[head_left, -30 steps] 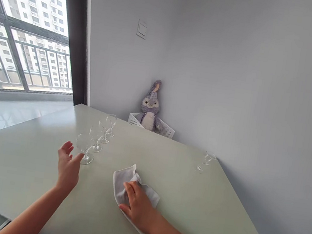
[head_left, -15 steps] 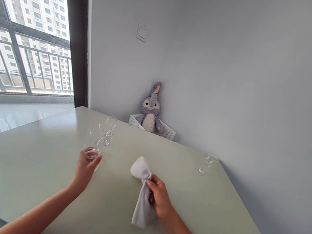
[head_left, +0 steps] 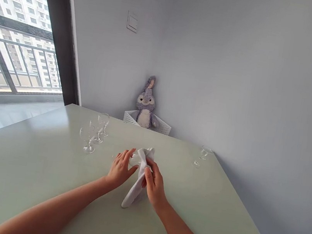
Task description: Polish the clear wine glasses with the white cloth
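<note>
My left hand [head_left: 121, 168] is closed around a clear stemmed glass [head_left: 134, 160], tilted on its side with the bowl toward the right. Much of this glass hides behind the fingers. My right hand [head_left: 154, 182] grips a white cloth [head_left: 134, 192], whose upper part meets the rim of the glass while the lower part hangs toward the table. To the left, three stemmed glasses stand upright: the nearest glass [head_left: 87, 134], a middle glass [head_left: 99, 126] and the farthest glass [head_left: 105, 119]. Another stemmed glass [head_left: 205, 152] stands by the right edge.
The pale green table [head_left: 94, 217] reaches to the wall at the back right. Behind its far edge a grey plush rabbit [head_left: 145, 113] sits in a white perforated basket [head_left: 162, 127]. A light switch [head_left: 132, 22] is on the wall, and a window [head_left: 16, 33] is at the left.
My left hand has moved right with a glass, away from the standing glasses. The cloth in my right hand has come up against that glass. The camera view has shifted slightly.
</note>
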`<state>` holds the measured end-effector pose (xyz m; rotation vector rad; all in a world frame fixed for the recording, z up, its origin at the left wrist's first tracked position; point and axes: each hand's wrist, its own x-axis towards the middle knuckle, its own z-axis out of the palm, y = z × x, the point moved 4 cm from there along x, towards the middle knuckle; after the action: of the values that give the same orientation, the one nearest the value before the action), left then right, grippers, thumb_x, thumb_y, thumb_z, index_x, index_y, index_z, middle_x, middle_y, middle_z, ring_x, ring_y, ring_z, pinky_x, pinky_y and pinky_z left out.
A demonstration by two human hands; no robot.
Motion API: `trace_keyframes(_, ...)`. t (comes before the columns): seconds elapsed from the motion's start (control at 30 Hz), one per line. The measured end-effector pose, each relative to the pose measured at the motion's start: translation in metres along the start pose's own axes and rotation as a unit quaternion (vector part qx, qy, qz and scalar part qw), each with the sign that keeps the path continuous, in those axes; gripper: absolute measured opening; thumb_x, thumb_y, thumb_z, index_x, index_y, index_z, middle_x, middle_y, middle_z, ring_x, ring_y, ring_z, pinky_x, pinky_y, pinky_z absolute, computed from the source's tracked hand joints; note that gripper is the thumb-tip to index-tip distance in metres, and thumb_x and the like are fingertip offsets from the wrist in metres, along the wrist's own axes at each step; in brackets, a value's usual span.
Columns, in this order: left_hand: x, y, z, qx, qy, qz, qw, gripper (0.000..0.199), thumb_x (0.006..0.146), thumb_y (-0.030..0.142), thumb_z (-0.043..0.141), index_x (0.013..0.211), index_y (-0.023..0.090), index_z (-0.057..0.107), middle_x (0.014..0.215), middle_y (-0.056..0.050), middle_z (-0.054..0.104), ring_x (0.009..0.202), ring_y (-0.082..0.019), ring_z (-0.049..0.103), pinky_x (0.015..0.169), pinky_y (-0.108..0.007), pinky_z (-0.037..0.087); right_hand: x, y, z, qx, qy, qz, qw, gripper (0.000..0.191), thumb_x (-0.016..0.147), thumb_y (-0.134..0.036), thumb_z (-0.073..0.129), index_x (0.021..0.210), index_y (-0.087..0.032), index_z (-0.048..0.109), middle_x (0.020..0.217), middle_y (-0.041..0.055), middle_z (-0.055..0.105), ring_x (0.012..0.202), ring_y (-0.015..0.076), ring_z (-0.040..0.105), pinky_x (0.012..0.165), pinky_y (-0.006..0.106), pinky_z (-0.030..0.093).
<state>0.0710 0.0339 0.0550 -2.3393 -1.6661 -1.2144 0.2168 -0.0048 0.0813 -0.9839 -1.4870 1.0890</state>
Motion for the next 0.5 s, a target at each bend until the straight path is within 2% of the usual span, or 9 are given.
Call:
trace_keyframes(0.07, -0.002, 0.001, -0.001, 0.029, -0.004, 0.04, 0.999, 0.048, 0.079, 0.031, 0.05, 0.123, 0.018, 0.036, 0.096, -0.006, 0.056, 0.089, -0.02, 0.054, 0.079, -0.034, 0.038, 0.001, 0.008, 0.004, -0.036, -0.029, 0.013, 0.999, 0.029, 0.086, -0.044, 0.04, 0.096, -0.021, 0.055, 0.058, -0.002, 0.049, 0.051, 0.0111, 0.046, 0.051, 0.024, 0.04)
trace_keyframes(0.13, -0.004, 0.001, -0.002, 0.048, -0.015, 0.086, 0.995, 0.046, 0.081, 0.032, 0.049, 0.122, 0.016, 0.038, 0.096, -0.008, 0.056, 0.088, -0.021, 0.054, 0.077, -0.034, 0.038, 0.002, 0.014, 0.006, -0.036, -0.084, 0.044, 0.995, 0.031, 0.085, -0.046, 0.04, 0.09, -0.02, 0.056, 0.058, -0.0014, 0.051, 0.05, 0.0111, 0.049, 0.051, 0.025, 0.041)
trace_keyframes(0.23, -0.01, 0.005, -0.002, 0.047, -0.051, 0.155, 0.986, 0.042, 0.081, 0.025, 0.047, 0.121, 0.015, 0.039, 0.097, -0.009, 0.056, 0.088, -0.021, 0.054, 0.075, -0.033, 0.038, 0.0, 0.018, 0.012, 0.061, -0.219, 0.132, 0.965, 0.035, 0.083, -0.047, 0.044, 0.102, -0.018, 0.053, 0.063, -0.0003, 0.056, 0.051, 0.0127, 0.057, 0.05, 0.026, 0.045)
trace_keyframes(0.3, -0.011, 0.008, -0.001, 0.042, -0.073, 0.179, 0.98, 0.043, 0.08, 0.021, 0.046, 0.122, 0.015, 0.038, 0.098, -0.009, 0.057, 0.086, -0.02, 0.054, 0.075, -0.033, 0.039, -0.002, 0.019, 0.014, 0.144, -0.27, 0.173, 0.936, 0.038, 0.08, -0.044, 0.051, 0.107, -0.017, 0.051, 0.072, 0.0017, 0.06, 0.058, 0.0151, 0.062, 0.051, 0.026, 0.048)
trace_keyframes(0.37, -0.011, 0.012, -0.001, 0.053, -0.083, 0.19, 0.977, 0.046, 0.079, 0.017, 0.046, 0.124, 0.016, 0.037, 0.097, -0.009, 0.057, 0.085, -0.02, 0.054, 0.074, -0.034, 0.039, 0.0, 0.024, 0.013, 0.193, -0.241, 0.183, 0.934, 0.037, 0.076, -0.04, 0.057, 0.102, -0.014, 0.053, 0.073, 0.0028, 0.062, 0.06, 0.0162, 0.063, 0.051, 0.026, 0.049)
trace_keyframes(0.43, -0.008, 0.016, -0.003, 0.083, -0.079, 0.205, 0.972, 0.048, 0.078, 0.015, 0.046, 0.125, 0.018, 0.037, 0.099, -0.01, 0.058, 0.088, -0.022, 0.054, 0.078, -0.036, 0.038, 0.005, 0.034, 0.011, 0.214, -0.167, 0.189, 0.944, 0.033, 0.073, -0.039, 0.06, 0.093, -0.013, 0.055, 0.063, 0.0012, 0.061, 0.051, 0.0145, 0.061, 0.048, 0.026, 0.048)
trace_keyframes(0.5, -0.004, 0.018, -0.007, 0.117, -0.063, 0.214, 0.968, 0.045, 0.08, 0.016, 0.047, 0.124, 0.019, 0.039, 0.101, -0.01, 0.058, 0.092, -0.023, 0.053, 0.086, -0.04, 0.035, 0.009, 0.044, 0.009, 0.243, -0.101, 0.207, 0.942, 0.032, 0.071, -0.04, 0.061, 0.087, -0.013, 0.055, 0.052, -0.0018, 0.057, 0.041, 0.0117, 0.055, 0.044, 0.025, 0.046)
